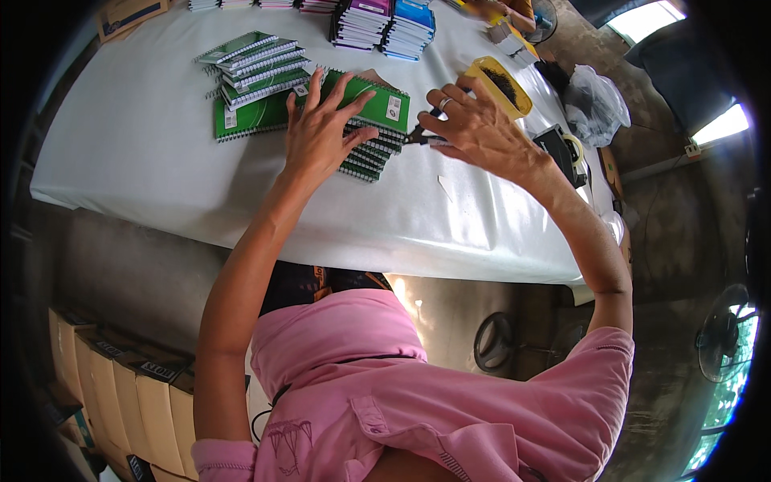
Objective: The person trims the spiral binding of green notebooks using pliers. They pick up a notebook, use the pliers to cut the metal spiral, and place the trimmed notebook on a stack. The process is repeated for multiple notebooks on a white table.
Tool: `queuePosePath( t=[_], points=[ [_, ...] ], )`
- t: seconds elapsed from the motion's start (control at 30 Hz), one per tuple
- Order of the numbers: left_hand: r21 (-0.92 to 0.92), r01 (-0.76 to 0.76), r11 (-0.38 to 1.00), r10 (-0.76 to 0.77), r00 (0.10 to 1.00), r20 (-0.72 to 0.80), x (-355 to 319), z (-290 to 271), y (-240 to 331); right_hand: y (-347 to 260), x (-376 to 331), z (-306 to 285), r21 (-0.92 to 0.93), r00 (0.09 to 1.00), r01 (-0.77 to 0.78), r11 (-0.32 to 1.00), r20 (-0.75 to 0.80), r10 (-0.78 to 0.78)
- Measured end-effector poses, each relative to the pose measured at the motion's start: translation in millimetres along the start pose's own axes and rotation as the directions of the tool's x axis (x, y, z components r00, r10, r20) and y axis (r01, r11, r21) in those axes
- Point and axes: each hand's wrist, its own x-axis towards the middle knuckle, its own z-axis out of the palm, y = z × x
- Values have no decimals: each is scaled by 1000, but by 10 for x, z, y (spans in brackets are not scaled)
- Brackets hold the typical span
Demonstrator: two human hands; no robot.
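A stack of green spiral notebooks (389, 110) with white label stickers lies on the table in front of me, its wire-like bindings toward me. My left hand (325, 120) rests on the stack, fingers spread over the top cover. Dark pliers (415, 136) are gripped in my right hand (486, 132), their tip at the right end of a notebook's spiral binding. The fingers partly cover the handles. Further left, another fanned pile of green spiral notebooks (261, 68) leans over a notebook lying flat.
A white cloth covers the table (144, 153). Purple and blue notebook stacks (409, 32) stand at the back. To the right are a yellow tray (514, 92) of dark bits, a black box-shaped item (558, 153) and a plastic bag (594, 104). Another person's arm (520, 14) shows beyond.
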Motion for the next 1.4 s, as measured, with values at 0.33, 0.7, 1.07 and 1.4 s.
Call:
queuePosePath(
  t=[0.33,0.7,1.07,1.4],
  points=[
    [53,-13,999,14,1000,-13,-5,15,21,36,4,51,-198,985,172,965,16,-172],
    [126,-27,992,16,997,82,-44,-1,58,-170,-234,-36,292,868,-485,824,280,411],
    [-692,482,538,-539,827,157,-686,-243,122,604,164,1219,805,760,-592,41,540,362],
    [-602,787,-133,-531,457,714,-688,-716,500,-104,543,1528,899,917,-368,-237,393,72]
  ],
)
